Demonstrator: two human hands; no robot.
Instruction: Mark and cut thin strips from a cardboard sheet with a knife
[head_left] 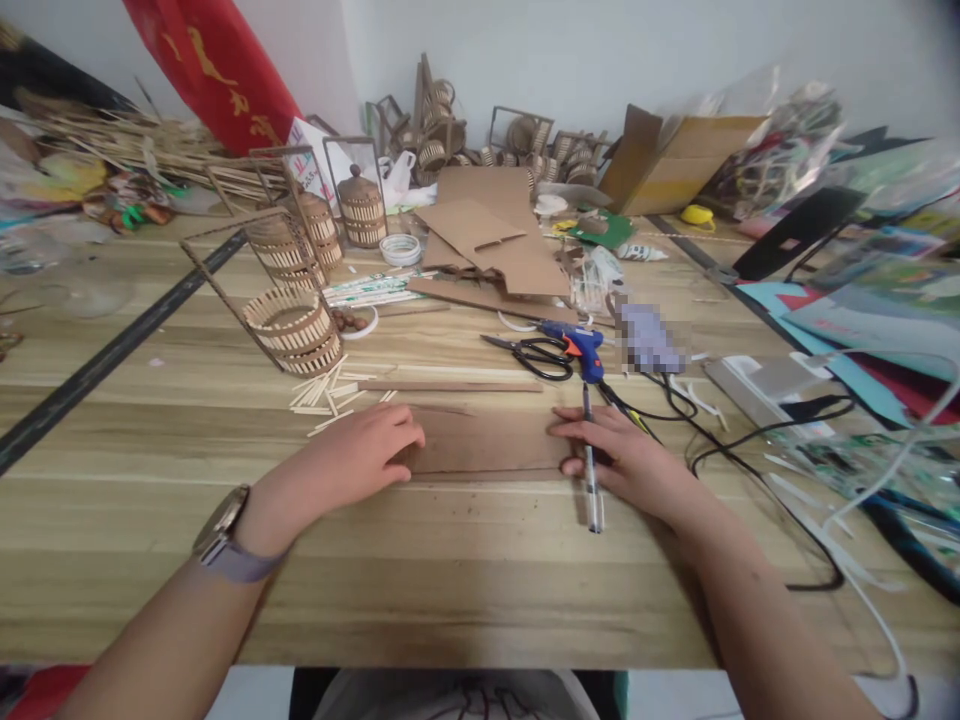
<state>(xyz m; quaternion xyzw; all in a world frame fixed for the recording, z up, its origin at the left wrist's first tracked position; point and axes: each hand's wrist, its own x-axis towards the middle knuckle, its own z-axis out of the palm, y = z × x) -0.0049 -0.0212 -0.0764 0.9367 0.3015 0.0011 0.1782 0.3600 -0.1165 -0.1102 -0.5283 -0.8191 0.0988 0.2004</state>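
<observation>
- Yr L hand (345,455), 9 o'clock on card strip (487,440); grip: can't tell.
- R hand (637,462), 3 o'clock, fingers round pen (591,495).
- Bucket (300,345), 10 o'clock, built; strip flat, unjoined.

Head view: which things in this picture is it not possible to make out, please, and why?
All in the head view:
Cardboard strip: ends hidden by the left hand and right hand.
Pen: part hidden by the right fingers.
Object beside the glue gun: pixelated.
Red banner: top cut off by the upper edge.
Watch: dial turned too edge-on to read.
</observation>
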